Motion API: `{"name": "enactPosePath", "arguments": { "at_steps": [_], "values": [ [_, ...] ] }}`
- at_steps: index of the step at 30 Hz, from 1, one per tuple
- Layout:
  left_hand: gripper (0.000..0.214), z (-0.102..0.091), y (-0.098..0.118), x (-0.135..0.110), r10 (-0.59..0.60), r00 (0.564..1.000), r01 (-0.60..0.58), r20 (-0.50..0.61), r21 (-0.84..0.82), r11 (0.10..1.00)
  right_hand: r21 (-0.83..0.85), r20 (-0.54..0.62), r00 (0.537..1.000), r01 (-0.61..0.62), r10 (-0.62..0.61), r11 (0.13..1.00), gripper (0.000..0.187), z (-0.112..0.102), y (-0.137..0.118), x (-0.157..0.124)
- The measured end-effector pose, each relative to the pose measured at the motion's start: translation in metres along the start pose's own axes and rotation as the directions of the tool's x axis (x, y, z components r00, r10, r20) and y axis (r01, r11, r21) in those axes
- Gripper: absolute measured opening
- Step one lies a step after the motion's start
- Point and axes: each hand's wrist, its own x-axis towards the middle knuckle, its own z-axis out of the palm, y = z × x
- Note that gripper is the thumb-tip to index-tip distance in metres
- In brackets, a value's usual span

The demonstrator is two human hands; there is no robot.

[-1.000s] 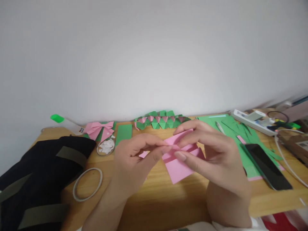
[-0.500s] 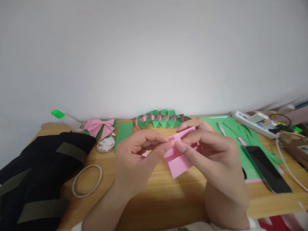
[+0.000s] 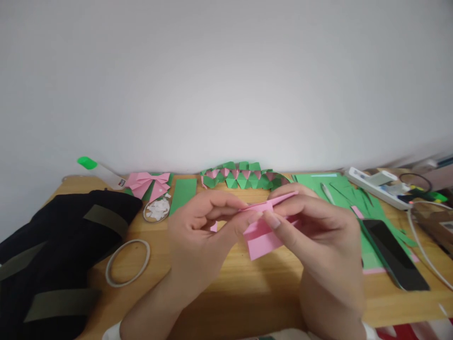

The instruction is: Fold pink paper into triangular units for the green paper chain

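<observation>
We are pinching the top fold of the pink paper in narrow-closed fingers of left hand and right hand, right thumb now slid left, flap flattening.

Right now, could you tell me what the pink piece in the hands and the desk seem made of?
The pink piece, pinched between the left hand and right hand, looks like thin matte paper: sharp creases, flat folds. The desk seems light wood or wood-look laminate; grain lines show.
</observation>
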Motion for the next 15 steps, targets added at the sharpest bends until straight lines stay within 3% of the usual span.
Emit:
{"name": "enactPosePath", "arguments": {
  "at_steps": [10, 15],
  "values": [
    [0.018, -0.0018, 0.0062, 0.0009, -0.092, 0.996, 0.092, 0.015, 0.045, 0.995, -0.071, 0.000, 0.997, 0.071, -0.071, 0.995, 0.015, 0.0010, -0.0007, -0.0009],
    [0.017, -0.0035, 0.0086, 0.0014, -0.080, 0.995, 0.076, 0.058, 0.056, 0.996, -0.072, -0.015, 0.997, 0.078, -0.080, 0.994, 0.016, 0.0007, 0.0003, -0.0008]
  ]
}}
